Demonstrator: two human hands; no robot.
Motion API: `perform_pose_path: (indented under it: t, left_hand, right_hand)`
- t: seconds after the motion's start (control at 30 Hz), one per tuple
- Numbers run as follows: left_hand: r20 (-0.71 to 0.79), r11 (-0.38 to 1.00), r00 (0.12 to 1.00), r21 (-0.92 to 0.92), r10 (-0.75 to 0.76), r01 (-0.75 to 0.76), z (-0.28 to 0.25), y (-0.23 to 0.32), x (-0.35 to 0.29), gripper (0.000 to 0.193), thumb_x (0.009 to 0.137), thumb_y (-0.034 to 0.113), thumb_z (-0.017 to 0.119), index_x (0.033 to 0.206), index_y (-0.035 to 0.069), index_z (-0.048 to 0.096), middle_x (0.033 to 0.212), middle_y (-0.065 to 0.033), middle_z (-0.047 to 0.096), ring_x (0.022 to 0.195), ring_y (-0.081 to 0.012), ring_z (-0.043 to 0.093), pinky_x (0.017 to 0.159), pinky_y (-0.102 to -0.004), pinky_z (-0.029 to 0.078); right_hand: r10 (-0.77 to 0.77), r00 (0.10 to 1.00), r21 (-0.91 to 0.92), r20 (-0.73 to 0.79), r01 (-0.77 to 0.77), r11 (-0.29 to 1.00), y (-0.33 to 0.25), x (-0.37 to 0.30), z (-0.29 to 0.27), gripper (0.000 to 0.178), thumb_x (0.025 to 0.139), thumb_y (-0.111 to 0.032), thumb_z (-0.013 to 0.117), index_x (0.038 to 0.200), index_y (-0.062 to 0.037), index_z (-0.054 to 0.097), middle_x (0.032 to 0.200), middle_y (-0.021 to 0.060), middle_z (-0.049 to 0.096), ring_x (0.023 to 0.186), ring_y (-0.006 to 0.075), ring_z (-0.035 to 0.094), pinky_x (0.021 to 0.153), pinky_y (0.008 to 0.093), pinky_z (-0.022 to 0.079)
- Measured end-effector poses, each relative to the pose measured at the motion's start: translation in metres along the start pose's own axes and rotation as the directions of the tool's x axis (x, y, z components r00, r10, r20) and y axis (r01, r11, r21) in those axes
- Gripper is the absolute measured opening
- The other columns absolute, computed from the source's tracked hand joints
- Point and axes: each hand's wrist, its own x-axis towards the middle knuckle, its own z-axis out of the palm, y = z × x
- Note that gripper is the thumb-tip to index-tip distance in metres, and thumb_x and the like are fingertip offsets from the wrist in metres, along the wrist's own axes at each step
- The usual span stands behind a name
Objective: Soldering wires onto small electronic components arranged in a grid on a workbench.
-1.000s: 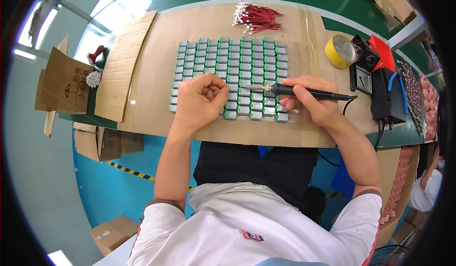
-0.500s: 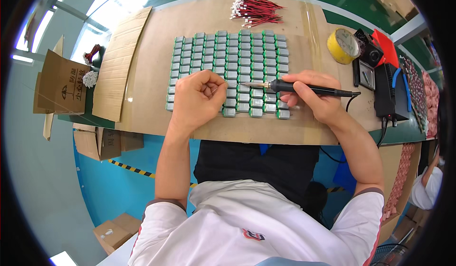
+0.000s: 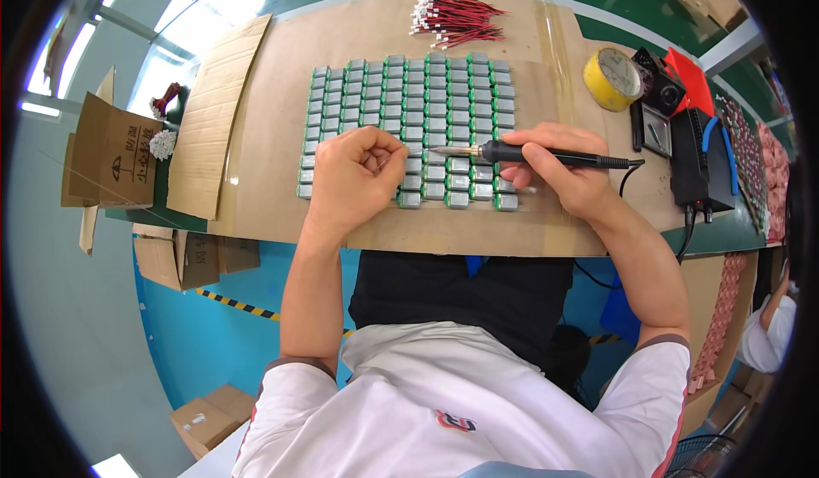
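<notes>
1. Look: the small grey blocks (image 3: 435,111) lie in a tight grid at the centre of the frame, smooth grey on top with green edges, on brown sheeting over the bench (image 3: 735,237). Just right of centre is your soldering iron (image 3: 514,154), with a black handle, a bare silvery tip pointing left and a dark cable running off to the right.
2. Left hand: your left hand (image 3: 358,179) is left of centre, over the grid's lower part, its fingers curled and thumb tip pressed to forefinger; you cannot tell here whether anything thin sits between them.
3. Right hand: your right hand (image 3: 577,186), right of centre, is wrapped around the iron's handle, thumb and fingers closed on it. The tip lies over the blocks near your left hand; whether it touches one cannot be told.
4. Counts: at left, one flat cardboard sheet (image 3: 220,120); at centre, about ten columns of blocks, the total partly hidden by your hand; at upper centre, one bundle of red wires (image 3: 465,24) with white ends, too many to count; at upper right, one yellow tape roll (image 3: 602,86); at right, one blue-handled tool (image 3: 731,158).
</notes>
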Motion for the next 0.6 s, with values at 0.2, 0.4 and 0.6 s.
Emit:
perform_pose_path:
  t: [0.2, 0.4, 0.6]
  left_hand:
    - [0.0, 1.0, 1.0, 0.017, 0.0, 0.0, 0.0005, 0.0017, 0.0007, 0.004, 0.08, -0.003, 0.075, 0.08, -0.005, 0.071, 0.066, -0.0025, 0.067, 0.056, -0.0023, 0.053, 0.052, -0.0206, 0.043]
    - [0.001, 0.999, 1.0, 0.043, -0.001, 0.001, 0.001, 0.0015, 0.0, 0.005, 0.082, -0.001, 0.077, 0.082, -0.004, 0.073, 0.067, 0.0004, 0.065, 0.057, -0.0015, 0.051, 0.053, -0.0201, 0.042]
    - [0.012, 0.998, 0.999, 0.057, -0.032, 0.031, 0.0013, 0.0015, -0.0001, 0.006, 0.083, 0.002, 0.078, 0.084, -0.003, 0.074, 0.067, 0.003, 0.063, 0.059, -0.0013, 0.049, 0.055, -0.0198, 0.042]
  right_hand:
    - [-0.012, 1.0, -0.008, 0.001, 0.012, 1.0, 0.001, 0.0004, 0.0004, 0.021, 0.101, -0.001, 0.06, 0.116, 0.0052, 0.073, 0.089, 0.0119, 0.073, 0.075, 0.0146, 0.074, 0.071, 0.0271, 0.061]
    - [0.007, 1.0, 0.021, -0.01, -0.006, 1.0, 0.0005, -0.0002, 0.0008, 0.021, 0.101, -0.001, 0.061, 0.116, 0.005, 0.074, 0.089, 0.0118, 0.073, 0.075, 0.0149, 0.073, 0.071, 0.0279, 0.06]
    - [0.008, 1.0, 0.022, -0.009, -0.008, 1.0, 0.0015, -0.0002, 0.0006, 0.02, 0.101, -0.002, 0.061, 0.116, 0.0051, 0.074, 0.088, 0.0115, 0.073, 0.074, 0.0144, 0.073, 0.071, 0.0276, 0.06]
